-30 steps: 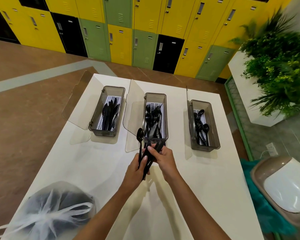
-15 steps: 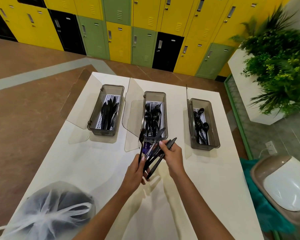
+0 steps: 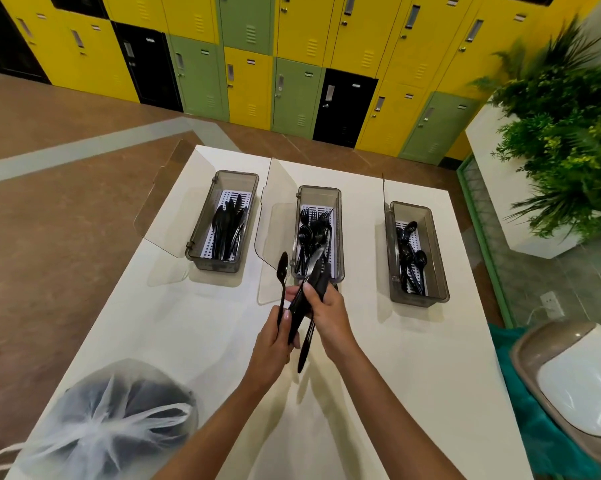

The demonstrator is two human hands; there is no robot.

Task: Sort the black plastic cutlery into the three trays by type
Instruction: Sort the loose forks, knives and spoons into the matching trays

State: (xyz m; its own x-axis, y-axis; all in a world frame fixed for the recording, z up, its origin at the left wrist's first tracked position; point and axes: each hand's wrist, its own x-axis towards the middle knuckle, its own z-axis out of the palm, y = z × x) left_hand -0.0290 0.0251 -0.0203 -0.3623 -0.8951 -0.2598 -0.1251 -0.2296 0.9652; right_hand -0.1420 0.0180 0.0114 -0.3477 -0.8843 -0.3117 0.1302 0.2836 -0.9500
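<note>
Right hand [image 3: 330,315] back on cutlery bundle [image 3: 304,306] — left hand [image 3: 274,344] holding spoon [image 3: 282,271]

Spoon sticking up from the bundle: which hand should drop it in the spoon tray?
Right, probably. The spoon tray is on the right side; the right hand is nearer it. The left hand pinches the spoon and would cross over.

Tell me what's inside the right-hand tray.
The right-hand tray holds black spoons, a few bowls showing clearly, lying on a white perforated insert. The handles overlap in a pile, so the exact count and anything buried beneath cannot be seen.
</note>
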